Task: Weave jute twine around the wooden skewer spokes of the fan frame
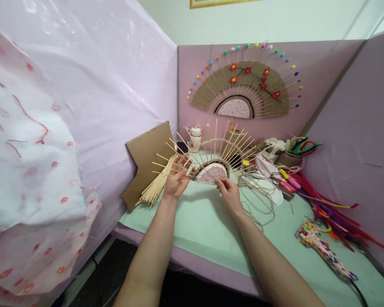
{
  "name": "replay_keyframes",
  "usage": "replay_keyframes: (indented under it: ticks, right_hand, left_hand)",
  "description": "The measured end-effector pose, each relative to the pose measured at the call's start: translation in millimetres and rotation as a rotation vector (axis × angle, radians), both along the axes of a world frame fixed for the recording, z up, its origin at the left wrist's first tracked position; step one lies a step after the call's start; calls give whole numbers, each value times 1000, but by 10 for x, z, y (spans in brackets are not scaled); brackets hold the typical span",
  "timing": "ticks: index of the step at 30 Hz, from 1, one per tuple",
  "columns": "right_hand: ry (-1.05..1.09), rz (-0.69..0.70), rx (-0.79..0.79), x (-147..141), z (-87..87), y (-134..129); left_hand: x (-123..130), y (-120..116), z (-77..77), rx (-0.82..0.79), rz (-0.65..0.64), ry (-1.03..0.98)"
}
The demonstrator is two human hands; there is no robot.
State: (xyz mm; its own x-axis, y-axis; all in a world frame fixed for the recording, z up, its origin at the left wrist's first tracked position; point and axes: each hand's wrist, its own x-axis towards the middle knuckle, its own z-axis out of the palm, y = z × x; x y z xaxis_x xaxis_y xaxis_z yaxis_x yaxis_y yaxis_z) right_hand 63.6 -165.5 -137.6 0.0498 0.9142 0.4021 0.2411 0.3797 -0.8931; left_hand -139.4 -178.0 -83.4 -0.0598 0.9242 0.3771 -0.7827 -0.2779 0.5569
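Pale wooden sticks radiate from a stick fan frame (pixel 215 161), held raised over the mint-green tabletop (pixel 208 226) near mid-view; twine (pixel 259 211) is threaded in an arc across them. Left hand (pixel 177 182): fingers spread and partly curled, loosely grasping the frame's 9 o'clock end. Right hand (pixel 228 189): thumb and fingers pinch the lower edge of the patterned half-disc (pixel 211 174) at about 5 o'clock. Positions around the frame: stick bundle (pixel 155 183) and cut cardboard (pixel 147 164), 9 o'clock; white jar (pixel 196 136), 11 o'clock; large decorated fan (pixel 243 87) on the pink panel, 1 o'clock; scissors (pixel 307 147) standing in a container, 2 o'clock; loose twine loops on the tabletop, 4 o'clock; coloured fuzzy stems (pixel 329 209), between 3 and 4 o'clock; patterned tool (pixel 328 251) with black cord, 4 o'clock.
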Motion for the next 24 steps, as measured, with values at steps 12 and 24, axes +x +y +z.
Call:
replay_keyframes:
  ticks: [12,24]
  right_hand:
    - [-737,-112,627,-417,182,-19]
    - [-710,-213,647,-551,79,81]
  left_hand:
    - [17,-50,56,16,29,28]
    - [-20,-36,12,-3,31,18]
